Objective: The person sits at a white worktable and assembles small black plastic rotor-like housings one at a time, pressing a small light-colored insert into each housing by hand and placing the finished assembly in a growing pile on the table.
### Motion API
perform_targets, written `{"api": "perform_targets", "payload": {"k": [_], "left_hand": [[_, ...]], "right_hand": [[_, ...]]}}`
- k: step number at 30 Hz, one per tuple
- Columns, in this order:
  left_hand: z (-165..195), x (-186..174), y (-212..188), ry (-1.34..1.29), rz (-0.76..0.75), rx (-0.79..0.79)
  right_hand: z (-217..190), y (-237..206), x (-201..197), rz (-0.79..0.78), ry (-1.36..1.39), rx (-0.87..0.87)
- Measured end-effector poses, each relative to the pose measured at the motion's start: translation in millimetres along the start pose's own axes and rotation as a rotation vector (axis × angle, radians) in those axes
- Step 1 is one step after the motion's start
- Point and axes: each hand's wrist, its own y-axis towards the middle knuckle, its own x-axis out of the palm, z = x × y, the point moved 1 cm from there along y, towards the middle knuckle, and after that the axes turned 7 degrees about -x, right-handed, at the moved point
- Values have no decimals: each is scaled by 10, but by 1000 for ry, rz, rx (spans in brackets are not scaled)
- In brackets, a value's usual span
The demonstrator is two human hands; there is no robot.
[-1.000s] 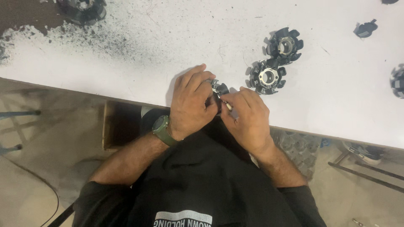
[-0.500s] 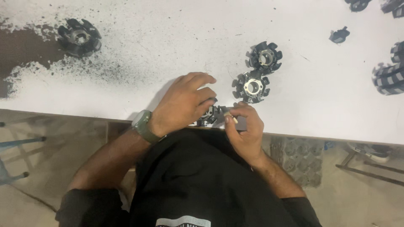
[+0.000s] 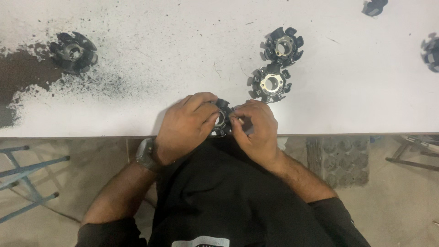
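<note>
So our left hand [image 3: 187, 121] is curled round the left side of a small black toothed ring part [image 3: 222, 118], fingers bent over its rim, and our right hand [image 3: 256, 126] comes in from 3 o'clock with thumb and fingertips [image 3: 235, 116] pinched together on the part's right edge. Both hands are basically pressed onto the same piece, which sits right at the near edge of the white table [image 3: 183, 41], just in front of our body. Can't really tell if the right hand is pinching a second tiny bit too, it's hidden under the fingers. There's a dark watch [image 3: 146, 154] on our left wrist.

Going outward: at about 1 o'clock from the hands there's another black ring with a shiny metal centre [image 3: 271, 83], close by, and just past it in the same direction a second one [image 3: 283, 45], nearly touching the first. Way off at 10 o'clock a third ring [image 3: 73, 51] sits in a patch of dark powder [image 3: 27, 77] smeared over the table. More dark pieces show at the far right edge [image 3: 431, 51] and top right corner [image 3: 375, 6], partly cut off. A blue metal frame [image 3: 27, 176] stands on the floor at 8 o'clock.
</note>
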Motion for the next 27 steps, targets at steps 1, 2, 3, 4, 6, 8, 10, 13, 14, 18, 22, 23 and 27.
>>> {"api": "perform_targets", "payload": {"k": [1,2,3,4,6,8,10,13,14,18,22,23,27], "left_hand": [[7,17,-11,-42,51,-12],[6,30,-17,-83,101,-22],[0,42,-18,-125,148,-32],[-10,55,-13,-145,161,-30],[-39,77,19,-189,178,-25],[-64,107,62,-185,153,-55],[-79,123,96,-178,142,-71],[-62,139,120,-176,146,-71],[-51,145,130,-180,156,-66],[-30,182,174,-185,147,-50],[-64,214,191,-183,157,-25],[-71,221,189,-188,137,-35],[-44,231,189,-156,166,-20]], "right_hand": [[2,-13,-11,7,7,-12],[12,-20,-15,12,7,-49],[27,-29,-18,18,7,-82],[41,-41,-20,23,7,-111],[98,-41,-10,-6,-11,-128],[150,-29,1,-29,-35,-130],[187,-2,21,-53,-54,-129],[206,41,33,-49,-84,-138],[214,56,27,-57,-84,-137],[260,91,0,-64,-85,-131],[323,92,-14,-83,-101,-136],[335,89,-15,-76,-99,-138],[366,98,-9,-51,-78,-185]]}}
